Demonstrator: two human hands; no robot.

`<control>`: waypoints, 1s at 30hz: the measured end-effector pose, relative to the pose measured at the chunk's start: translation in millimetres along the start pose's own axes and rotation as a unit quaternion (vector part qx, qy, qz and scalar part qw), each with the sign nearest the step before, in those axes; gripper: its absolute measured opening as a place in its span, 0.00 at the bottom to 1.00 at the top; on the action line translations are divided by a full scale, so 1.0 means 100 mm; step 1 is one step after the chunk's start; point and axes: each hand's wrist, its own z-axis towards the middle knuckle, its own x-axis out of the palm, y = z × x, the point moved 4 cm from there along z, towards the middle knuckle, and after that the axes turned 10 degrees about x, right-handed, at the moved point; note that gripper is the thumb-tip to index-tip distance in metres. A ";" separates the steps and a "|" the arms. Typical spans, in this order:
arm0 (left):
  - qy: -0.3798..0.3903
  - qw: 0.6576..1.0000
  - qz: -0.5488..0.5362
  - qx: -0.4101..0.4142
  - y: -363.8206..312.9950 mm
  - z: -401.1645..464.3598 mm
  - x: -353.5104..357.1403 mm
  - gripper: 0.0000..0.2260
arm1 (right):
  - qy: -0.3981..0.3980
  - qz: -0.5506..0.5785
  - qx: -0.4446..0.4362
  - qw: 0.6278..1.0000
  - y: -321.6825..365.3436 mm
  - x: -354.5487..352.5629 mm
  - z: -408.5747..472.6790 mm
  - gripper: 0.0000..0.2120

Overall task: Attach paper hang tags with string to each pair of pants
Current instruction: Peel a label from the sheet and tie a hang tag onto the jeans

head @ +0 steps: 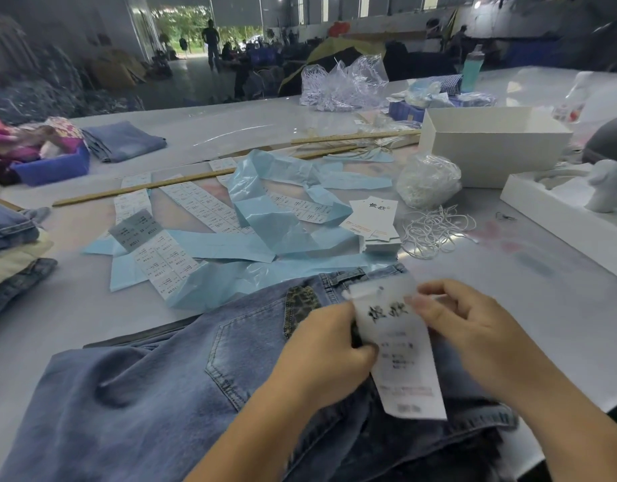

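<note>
Paper hang tag (397,346) — blurred black script; both hands (321,356) pinching it.

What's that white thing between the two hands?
A paper hang tag with dark writing, held by the left hand and right hand over the jeans, in the head view.

Blue denim pants (168,387) lie flat on the grey table (561,300), back pocket up, waistband toward the far side. Left hand (324,356) grips the left edge of a white paper hang tag (401,353); right hand (474,328) pinches its upper right edge. Tag is blurred, printing unreadable. Beyond the pants: crumpled light blue backing paper (275,217), sticker sheets (168,259), a stack of hang tags (373,220), loose white string (436,231), a bagged string bundle (429,179), a white box (491,144).
</note>
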 end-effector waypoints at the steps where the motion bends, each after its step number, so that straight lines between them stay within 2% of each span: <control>1: -0.023 0.998 -0.047 -0.023 0.06 0.00 -0.04 0.08 | -0.008 0.026 0.002 1.000 0.01 -0.02 0.01 0.11; 3: -0.088 0.985 -0.138 -0.061 0.17 -0.01 -0.13 0.11 | -0.032 0.012 0.005 0.999 0.01 -0.04 0.04 0.09; 4: -0.129 0.973 -0.176 -0.078 0.22 -0.01 -0.19 0.11 | -0.043 -0.041 0.007 0.998 -0.02 -0.04 0.06 0.10; 6: -0.213 0.943 -0.233 -0.108 0.32 -0.01 -0.29 0.13 | -0.031 -0.174 0.030 0.984 -0.08 0.02 0.09 0.20; 8: -0.263 0.918 -0.270 -0.127 0.38 -0.02 -0.35 0.14 | 0.003 -0.242 0.064 0.968 -0.15 0.11 0.09 0.26; 11: -0.281 0.906 -0.282 -0.145 0.39 -0.04 -0.34 0.15 | -0.021 -0.261 0.061 0.963 -0.19 0.14 0.11 0.27; 15: -0.298 0.910 -0.258 -0.126 0.34 -0.04 -0.27 0.09 | -0.060 -0.316 0.118 0.939 -0.30 0.08 0.18 0.31; 17: -0.294 0.920 -0.235 -0.107 0.27 -0.04 -0.23 0.09 | -0.057 -0.291 0.126 0.947 -0.32 0.04 0.20 0.28; 19: -0.279 0.930 -0.223 -0.083 0.18 -0.04 -0.17 0.10 | -0.067 -0.225 0.077 0.969 -0.25 0.01 0.22 0.21; 23: -0.235 0.944 -0.224 -0.063 0.06 -0.04 -0.03 0.08 | -0.043 -0.094 -0.019 0.994 0.09 0.07 0.22 0.16; 27: -0.288 0.919 -0.248 -0.104 0.14 -0.06 -0.15 0.05 | 0.037 0.030 -0.072 0.996 0.43 0.21 0.20 0.17; 30: -0.349 0.898 -0.244 -0.112 0.19 -0.10 -0.26 0.05 | 0.115 0.035 -0.097 0.988 0.58 0.34 0.22 0.19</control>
